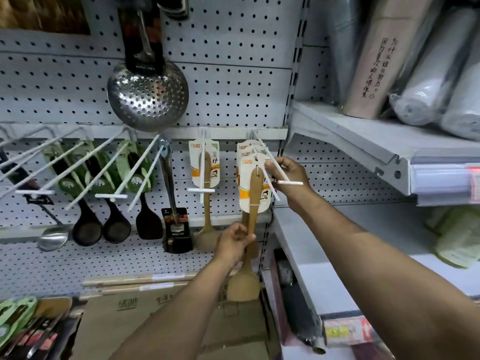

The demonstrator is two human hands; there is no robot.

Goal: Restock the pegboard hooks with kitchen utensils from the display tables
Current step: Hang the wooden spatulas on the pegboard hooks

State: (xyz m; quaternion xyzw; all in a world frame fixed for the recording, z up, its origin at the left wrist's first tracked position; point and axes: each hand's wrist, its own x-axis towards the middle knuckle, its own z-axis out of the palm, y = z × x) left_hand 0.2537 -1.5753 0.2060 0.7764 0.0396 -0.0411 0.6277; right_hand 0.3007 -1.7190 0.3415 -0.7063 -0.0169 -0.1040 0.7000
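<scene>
Carded wooden spatula (253,193) at pegboard hook (270,162).
Left hand (233,241) fingers curl round its handle; right hand (291,175) fingers pinch the hook. Card writing unreadable.

Two bare forearms — no sleeves, watch or rings visible — end in the left hand (235,241) and right hand (291,178).

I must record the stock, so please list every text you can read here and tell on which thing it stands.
"HONG TAYU", faint, uncertain: black card of the perforated skimmer.
Same brand, blurred: black card of the steel utensil.
Spatula cards: Chinese print, too small.
Tan roll: handwritten Chinese column, not readable for me.
Cardboard box: printed characters, blurred.
</scene>
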